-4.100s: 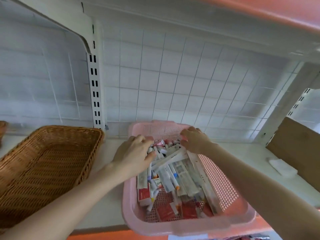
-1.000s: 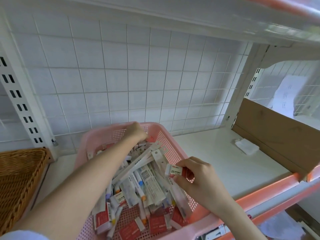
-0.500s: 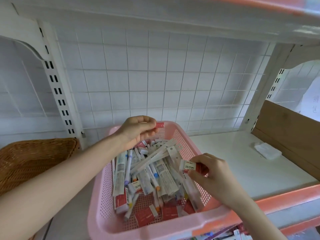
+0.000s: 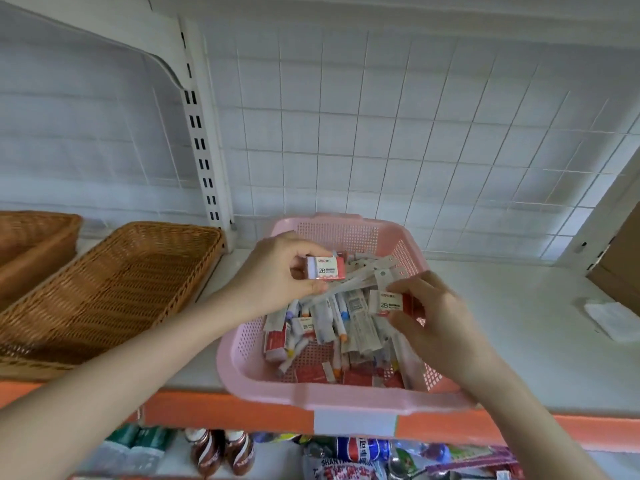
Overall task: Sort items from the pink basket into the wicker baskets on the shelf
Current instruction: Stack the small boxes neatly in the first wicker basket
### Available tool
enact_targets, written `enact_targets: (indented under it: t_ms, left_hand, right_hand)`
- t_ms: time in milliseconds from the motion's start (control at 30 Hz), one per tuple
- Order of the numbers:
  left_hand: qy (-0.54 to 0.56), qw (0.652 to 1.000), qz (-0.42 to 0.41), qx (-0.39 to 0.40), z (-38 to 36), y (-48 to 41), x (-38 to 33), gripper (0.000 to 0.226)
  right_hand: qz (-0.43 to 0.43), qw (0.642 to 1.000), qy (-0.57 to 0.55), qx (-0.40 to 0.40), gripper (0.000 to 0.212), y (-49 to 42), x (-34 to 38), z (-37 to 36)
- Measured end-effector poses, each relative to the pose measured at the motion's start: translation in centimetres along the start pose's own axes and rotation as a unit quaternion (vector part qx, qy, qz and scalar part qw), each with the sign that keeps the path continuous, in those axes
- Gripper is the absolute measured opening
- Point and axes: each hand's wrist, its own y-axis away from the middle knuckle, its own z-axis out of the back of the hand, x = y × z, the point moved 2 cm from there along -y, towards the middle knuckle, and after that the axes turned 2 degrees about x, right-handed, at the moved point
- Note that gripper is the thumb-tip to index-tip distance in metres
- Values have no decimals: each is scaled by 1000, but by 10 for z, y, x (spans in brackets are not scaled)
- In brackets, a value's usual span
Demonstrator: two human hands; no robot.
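The left hand (image 4: 273, 271) pinches a boxed eraser (image 4: 326, 268) between thumb and fingertips, lifted clear above the back-left corner of the pink basket (image 4: 311, 393). The box lies with its long axis running left to right across the view, nearly level, its "2B" label turned up toward the camera. The right hand (image 4: 440, 320) grips a second eraser (image 4: 386, 302) of the same kind, lower and over the right side of the basket. That box also lies crosswise, tilted a little, label up. Beneath both hands a heap of long packs (image 4: 346, 327) and more red-and-white boxes fills the basket. The wicker basket (image 4: 114, 289) sits on the shelf (image 4: 502, 306) just left of the pink one, apart from it by a narrow strip of shelf. Its long axis runs from the front edge back toward the wall, across the long axis of both erasers. It lies to the left of both hands, and the left hand is much the nearer; the right would have to cross over the pink basket. A far wicker basket (image 4: 34, 244) stands beyond it at the left edge. The next move looks like a short leftward carry.
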Motion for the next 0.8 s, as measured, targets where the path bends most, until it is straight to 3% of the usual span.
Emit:
enact_targets:
  t_ms: [267,533,800]
  left_hand:
    - [-173,983,1,-67,31,67,13,36]
    - [-229,965,18,-129,105,154,46,27]
    - [-219,963,104,-120,211,281,96,37]
  right_hand:
    - [117,991,43,56,19,-20,46,-26]
    - [149,986,46,61,21,-19,136,-84]
    - [186,976,3,109,21,-1,281,-186]
